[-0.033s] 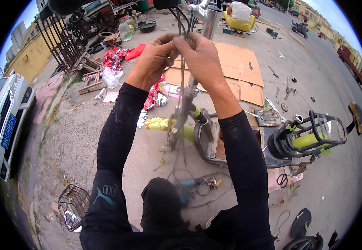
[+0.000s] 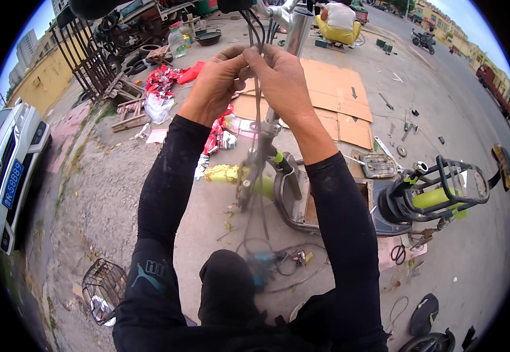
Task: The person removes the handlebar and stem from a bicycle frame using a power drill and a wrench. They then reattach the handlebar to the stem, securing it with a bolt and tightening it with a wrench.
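My left hand (image 2: pixel 211 88) and my right hand (image 2: pixel 284 88) meet at upper centre, fingers closed around thin dark cables (image 2: pixel 258 108), thumbs and fingertips together; the exact pinch point is partly hidden. The cables run up to the handlebar assembly (image 2: pixel 266 9) at the top edge and hang toward a loose tangle (image 2: pixel 284 261) near my knee. Just behind them stands a silver steering tube (image 2: pixel 297 32), continuing down to a worn fork area (image 2: pixel 275 129). A partly dismantled scooter frame (image 2: pixel 302 220) with yellow-green parts extends to the right.
A white car (image 2: pixel 14 182) is at left, a wire basket (image 2: pixel 102 287) lower left. Cardboard (image 2: pixel 340 88), scattered tools (image 2: pixel 384 149) and loose parts (image 2: pixel 425 311) lie around. A person in yellow trousers (image 2: pixel 334 23) crouches behind. Red wrappers (image 2: pixel 161 79) and scrap (image 2: pixel 131 35) are at back left.
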`<state>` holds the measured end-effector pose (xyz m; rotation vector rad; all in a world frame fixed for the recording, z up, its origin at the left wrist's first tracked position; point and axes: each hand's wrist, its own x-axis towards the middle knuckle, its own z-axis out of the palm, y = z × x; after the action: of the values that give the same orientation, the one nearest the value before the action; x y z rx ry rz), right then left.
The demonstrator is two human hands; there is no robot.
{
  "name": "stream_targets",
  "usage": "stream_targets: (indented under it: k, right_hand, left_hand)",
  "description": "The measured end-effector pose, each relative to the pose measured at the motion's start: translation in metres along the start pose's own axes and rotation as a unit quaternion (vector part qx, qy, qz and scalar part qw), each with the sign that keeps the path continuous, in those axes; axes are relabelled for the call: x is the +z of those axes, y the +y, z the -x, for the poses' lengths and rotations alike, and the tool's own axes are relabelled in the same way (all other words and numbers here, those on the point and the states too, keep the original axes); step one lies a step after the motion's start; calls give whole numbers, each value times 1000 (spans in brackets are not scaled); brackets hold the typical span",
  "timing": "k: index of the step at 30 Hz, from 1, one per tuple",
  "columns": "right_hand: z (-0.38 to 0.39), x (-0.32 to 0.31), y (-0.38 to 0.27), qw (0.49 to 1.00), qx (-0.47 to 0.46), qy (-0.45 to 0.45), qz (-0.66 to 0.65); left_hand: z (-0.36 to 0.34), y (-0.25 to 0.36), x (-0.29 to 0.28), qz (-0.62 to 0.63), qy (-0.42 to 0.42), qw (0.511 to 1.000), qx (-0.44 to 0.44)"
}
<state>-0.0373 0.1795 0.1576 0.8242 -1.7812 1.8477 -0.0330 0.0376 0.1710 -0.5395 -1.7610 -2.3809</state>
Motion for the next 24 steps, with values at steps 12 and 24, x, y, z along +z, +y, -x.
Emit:
stream_targets:
  k: [12, 24]
  right_hand:
    - [12, -5, -16, 977, 112, -182, -6]
    - [14, 18, -4, 982, 142, -112, -60]
  left_hand:
    - [-83, 51, -50, -120, 238, 951, 158]
    - [-26, 11, -7, 94, 145, 985, 8]
